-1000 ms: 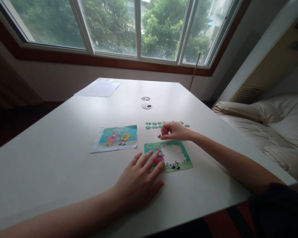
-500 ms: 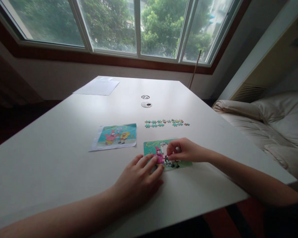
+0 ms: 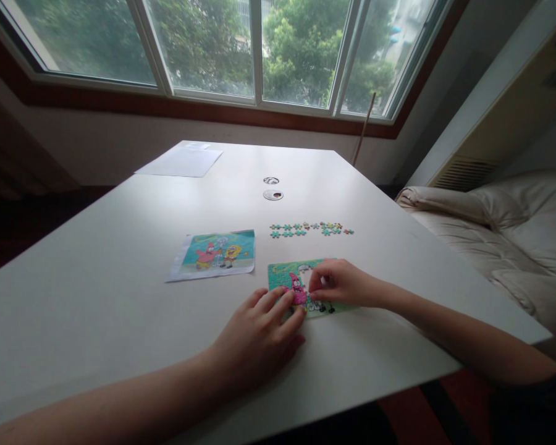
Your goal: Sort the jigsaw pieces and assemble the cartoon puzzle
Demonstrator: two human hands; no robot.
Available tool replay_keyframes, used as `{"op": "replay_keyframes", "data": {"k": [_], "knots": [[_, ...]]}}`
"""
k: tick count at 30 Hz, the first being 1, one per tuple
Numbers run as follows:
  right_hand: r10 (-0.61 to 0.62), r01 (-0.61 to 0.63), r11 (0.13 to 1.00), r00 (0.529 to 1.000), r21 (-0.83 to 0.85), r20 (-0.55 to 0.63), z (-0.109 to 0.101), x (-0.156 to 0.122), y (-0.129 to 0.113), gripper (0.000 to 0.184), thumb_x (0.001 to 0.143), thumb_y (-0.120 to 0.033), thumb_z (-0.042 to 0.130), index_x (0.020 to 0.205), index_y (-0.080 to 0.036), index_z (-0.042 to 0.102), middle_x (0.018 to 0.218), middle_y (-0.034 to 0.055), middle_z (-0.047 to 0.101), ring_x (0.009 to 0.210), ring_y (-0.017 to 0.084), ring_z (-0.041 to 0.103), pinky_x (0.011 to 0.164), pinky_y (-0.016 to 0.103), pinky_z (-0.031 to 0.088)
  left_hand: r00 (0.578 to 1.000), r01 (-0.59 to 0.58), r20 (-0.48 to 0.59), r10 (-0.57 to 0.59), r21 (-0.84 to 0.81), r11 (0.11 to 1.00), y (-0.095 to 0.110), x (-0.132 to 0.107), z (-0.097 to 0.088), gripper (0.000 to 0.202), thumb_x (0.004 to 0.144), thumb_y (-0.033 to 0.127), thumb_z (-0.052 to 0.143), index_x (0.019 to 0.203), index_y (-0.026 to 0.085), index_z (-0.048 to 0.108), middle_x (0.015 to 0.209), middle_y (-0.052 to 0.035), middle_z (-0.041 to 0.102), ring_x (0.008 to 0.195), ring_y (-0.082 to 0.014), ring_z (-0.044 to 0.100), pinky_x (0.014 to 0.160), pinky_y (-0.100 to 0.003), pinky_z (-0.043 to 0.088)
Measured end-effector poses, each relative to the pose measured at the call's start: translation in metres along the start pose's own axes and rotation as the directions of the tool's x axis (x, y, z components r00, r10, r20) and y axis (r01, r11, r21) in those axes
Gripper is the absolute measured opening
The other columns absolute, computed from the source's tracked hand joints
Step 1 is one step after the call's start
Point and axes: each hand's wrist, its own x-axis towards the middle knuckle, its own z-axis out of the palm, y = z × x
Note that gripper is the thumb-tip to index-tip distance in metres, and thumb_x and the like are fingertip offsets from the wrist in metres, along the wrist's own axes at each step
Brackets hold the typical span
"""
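A partly built cartoon jigsaw (image 3: 285,275) lies on the white table (image 3: 120,247). My left hand (image 3: 259,337) rests flat on the table, fingers spread, with the fingertips on the jigsaw's near left corner. My right hand (image 3: 340,283) is over the middle of the jigsaw, fingers pinched together on a small puzzle piece pressed down beside the pink figure. A row of loose puzzle pieces (image 3: 310,230) lies farther back. A printed reference picture (image 3: 215,253) sits to the left of the jigsaw.
A sheet of white paper (image 3: 180,162) lies at the table's far left. Two round cable holes (image 3: 272,188) sit mid-table. A cream sofa (image 3: 500,228) stands to the right, windows behind. A thin stick (image 3: 362,130) leans by the far corner.
My right hand came back from the row of loose pieces with a piece and set down over the middle of the jigsaw. My left hand stayed on the corner.
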Motion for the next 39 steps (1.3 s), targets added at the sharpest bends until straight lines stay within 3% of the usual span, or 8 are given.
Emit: {"op": "replay_keyframes", "data": {"k": [6,10,13,18,29,31,34,39], "knots": [[-0.07,0.073,0.996,0.996,-0.059,0.047,-0.028,-0.007,0.007,0.02,0.078,-0.033,0.059,0.089,-0.018,0.064,0.087,0.0053,0.063,0.081,0.016,0.055,0.075,0.028,0.042,0.999,-0.002,0.039,0.003,-0.031,1.0,0.0,0.001,-0.003,0.03,0.088,0.03,0.044,0.115,0.019,0.051,0.121,-0.0097,0.054,0.111,-0.0276,0.048,0.089,-0.044,0.039],[0.007,0.013,0.991,0.989,-0.136,0.145,-0.051,-0.025,0.022,0.066,0.069,-0.045,0.065,0.127,-0.021,0.045,0.125,0.0096,0.047,0.114,0.023,0.043,0.095,0.034,0.036,0.993,-0.103,0.049,0.109,-0.098,0.99,-0.002,0.004,-0.004,0.032,0.089,0.03,0.042,0.117,0.016,0.049,0.126,-0.0086,0.051,0.114,-0.0261,0.045,0.092,-0.04,0.038],[0.081,-0.035,0.976,0.974,-0.217,0.21,-0.054,-0.035,0.029,0.088,0.064,-0.054,0.066,0.137,-0.018,0.031,0.136,0.0123,0.035,0.125,0.027,0.031,0.103,0.037,0.028,0.986,-0.139,0.066,0.15,-0.141,0.98,-0.002,0.005,-0.005,0.035,0.089,0.031,0.042,0.12,0.016,0.046,0.128,-0.008,0.05,0.115,-0.0247,0.045,0.092,-0.038,0.038],[0.115,-0.038,0.952,0.964,-0.304,0.239,-0.046,-0.035,0.027,0.091,0.065,-0.058,0.062,0.138,-0.014,0.029,0.138,0.0145,0.033,0.127,0.03,0.027,0.104,0.04,0.025,0.989,-0.127,0.063,0.137,-0.154,0.98,-0.003,0.004,-0.006,0.036,0.09,0.034,0.041,0.121,0.017,0.046,0.128,-0.0073,0.05,0.115,-0.0248,0.046,0.091,-0.04,0.038],[0.08,-0.017,0.958,0.975,-0.287,0.209,-0.044,-0.03,0.032,0.09,0.064,-0.059,0.062,0.138,-0.017,0.031,0.138,0.0144,0.035,0.125,0.03,0.03,0.103,0.041,0.028,0.989,-0.095,0.098,0.112,-0.162,0.982,-0.003,0.005,-0.008,0.036,0.089,0.036,0.041,0.119,0.017,0.046,0.127,-0.0085,0.05,0.113,-0.0265,0.045,0.091,-0.041,0.037],[0.049,0.0,0.958,0.985,-0.288,0.164,-0.049,-0.026,0.039,0.083,0.068,-0.057,0.06,0.137,-0.019,0.032,0.137,0.0123,0.036,0.126,0.029,0.031,0.103,0.04,0.029,0.988,-0.092,0.107,0.111,-0.169,0.981,-0.004,0.005,-0.009,0.037,0.089,0.036,0.041,0.12,0.017,0.045,0.127,-0.0084,0.05,0.113,-0.0264,0.044,0.092,-0.041,0.037],[0.02,-0.051,0.938,0.995,-0.342,-0.094,-0.061,-0.018,0.066,0.061,0.077,-0.047,0.055,0.13,-0.021,0.041,0.13,0.011,0.045,0.12,0.027,0.039,0.1,0.042,0.031,0.988,-0.097,0.099,0.115,-0.169,0.981,-0.005,0.005,-0.009,0.037,0.089,0.036,0.042,0.12,0.017,0.046,0.126,-0.0087,0.05,0.113,-0.0258,0.044,0.092,-0.04,0.036],[0.124,-0.285,0.882,0.908,-0.375,-0.4,-0.077,-0.009,0.119,0.034,0.08,-0.035,0.051,0.106,-0.015,0.06,0.104,0.0119,0.061,0.089,0.022,0.057,0.083,0.036,0.043,0.989,-0.108,0.085,0.123,-0.155,0.982,-0.006,0.005,-0.008,0.037,0.089,0.036,0.042,0.121,0.017,0.045,0.128,-0.0088,0.049,0.114,-0.026,0.044,0.092,-0.04,0.036]]}}
